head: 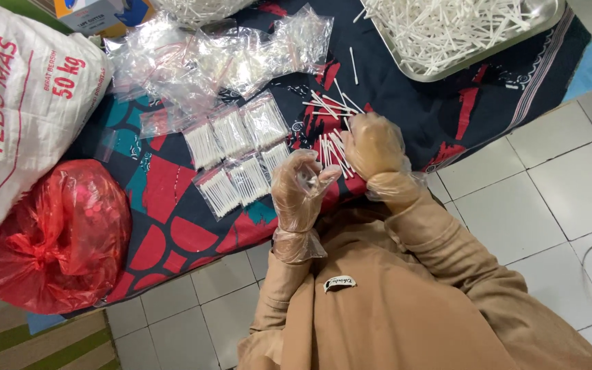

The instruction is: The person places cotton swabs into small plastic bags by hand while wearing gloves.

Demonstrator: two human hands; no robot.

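My left hand point(301, 188), in a clear plastic glove, hovers with curled fingers over the patterned cloth point(173, 226), beside a bundle of white sticks point(330, 152). My right hand point(373, 145), also gloved, rests on those sticks and gathers them against the cloth. More loose white sticks point(330, 104) lie just beyond. To the left sit several small filled plastic packets point(238, 157) of sticks in two rows.
A metal tray point(508, 42) heaped with white sticks stands at the top right. Empty clear bags point(207, 58) pile at the top middle. A red plastic bag point(56, 236) and a white sack point(15, 103) lie at left. White floor tiles point(549, 185) lie right.
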